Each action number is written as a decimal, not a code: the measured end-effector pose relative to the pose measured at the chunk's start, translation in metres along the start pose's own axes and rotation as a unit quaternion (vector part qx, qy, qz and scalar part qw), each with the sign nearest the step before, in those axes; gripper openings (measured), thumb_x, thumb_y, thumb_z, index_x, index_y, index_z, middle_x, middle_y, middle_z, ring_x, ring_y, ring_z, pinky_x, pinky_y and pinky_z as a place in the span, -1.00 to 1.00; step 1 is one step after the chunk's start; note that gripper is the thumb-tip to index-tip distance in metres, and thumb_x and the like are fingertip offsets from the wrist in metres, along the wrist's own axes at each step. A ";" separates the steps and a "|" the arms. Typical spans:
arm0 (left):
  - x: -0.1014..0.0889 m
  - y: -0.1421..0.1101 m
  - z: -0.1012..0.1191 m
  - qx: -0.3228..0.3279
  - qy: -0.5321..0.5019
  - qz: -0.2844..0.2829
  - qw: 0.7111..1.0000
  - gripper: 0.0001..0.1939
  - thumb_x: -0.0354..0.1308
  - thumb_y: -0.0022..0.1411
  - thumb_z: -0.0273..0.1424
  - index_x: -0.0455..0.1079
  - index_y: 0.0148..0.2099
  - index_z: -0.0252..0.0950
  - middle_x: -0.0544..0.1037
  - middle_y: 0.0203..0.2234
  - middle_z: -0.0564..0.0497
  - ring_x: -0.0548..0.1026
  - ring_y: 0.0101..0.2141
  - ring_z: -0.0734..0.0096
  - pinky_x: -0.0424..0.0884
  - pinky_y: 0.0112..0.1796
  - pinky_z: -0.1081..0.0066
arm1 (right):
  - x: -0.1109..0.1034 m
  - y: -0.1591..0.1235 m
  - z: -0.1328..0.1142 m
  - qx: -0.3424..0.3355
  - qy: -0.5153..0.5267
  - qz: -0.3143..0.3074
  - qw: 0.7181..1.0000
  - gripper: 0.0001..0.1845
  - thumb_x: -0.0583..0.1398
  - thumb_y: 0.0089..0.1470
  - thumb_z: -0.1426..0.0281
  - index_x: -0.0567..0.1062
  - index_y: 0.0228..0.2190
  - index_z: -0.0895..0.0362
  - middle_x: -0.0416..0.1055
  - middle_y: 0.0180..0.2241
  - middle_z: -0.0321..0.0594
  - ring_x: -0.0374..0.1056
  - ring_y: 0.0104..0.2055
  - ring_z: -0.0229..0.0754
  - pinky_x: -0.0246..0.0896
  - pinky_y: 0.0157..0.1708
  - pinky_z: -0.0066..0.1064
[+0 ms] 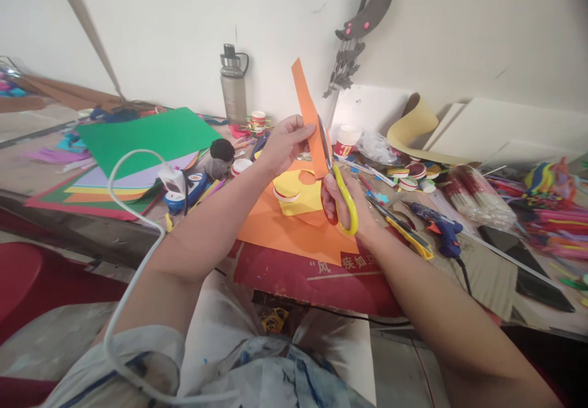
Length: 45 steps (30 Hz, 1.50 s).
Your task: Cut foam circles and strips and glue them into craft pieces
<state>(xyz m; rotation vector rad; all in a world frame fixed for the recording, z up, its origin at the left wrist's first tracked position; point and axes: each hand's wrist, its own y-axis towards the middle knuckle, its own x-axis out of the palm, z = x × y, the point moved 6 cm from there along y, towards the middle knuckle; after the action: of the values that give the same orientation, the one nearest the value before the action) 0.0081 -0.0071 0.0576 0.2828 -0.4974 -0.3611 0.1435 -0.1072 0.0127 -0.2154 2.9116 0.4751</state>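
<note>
My left hand [288, 141] pinches a strip of orange paper [309, 111] and holds it upright above the work surface. Yellow-handled scissors [346, 203] are in my right hand [351, 196], its fingers wrapped round the handles. The scissor blades point up along the strip's right edge; whether they are cutting into it I cannot tell. Beneath both hands lie larger sheets of orange paper [294, 236] and a yellow sheet [298, 190] with a rounded cutout. A small round lid-like piece [287, 195] rests against the yellow sheet.
At the left are a green sheet [147, 135], stacked coloured paper and a blue power strip [186, 193] with a white cable. A bottle [233, 86] and paper cup [348, 140] stand behind. To the right lie a utility knife [407, 233], glue gun [441, 229] and phone [523, 264].
</note>
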 end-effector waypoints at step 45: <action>-0.017 0.012 -0.009 0.044 0.032 0.042 0.998 -0.67 0.50 0.30 -0.21 0.42 -0.15 -0.20 0.60 -0.40 0.13 0.64 -0.34 0.48 0.58 -0.25 0.45 | 0.002 0.003 0.013 0.007 0.001 -0.020 1.000 -0.23 0.20 0.12 -0.44 0.14 -0.35 -0.03 0.15 -0.66 -0.51 0.14 -0.71 -0.33 0.11 -0.75 -0.47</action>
<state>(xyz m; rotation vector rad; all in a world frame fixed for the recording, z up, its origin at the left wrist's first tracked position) 0.0016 0.0125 0.0475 0.3568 -0.4623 -0.2476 0.1429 -0.1003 0.0007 -0.2714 2.9047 0.4480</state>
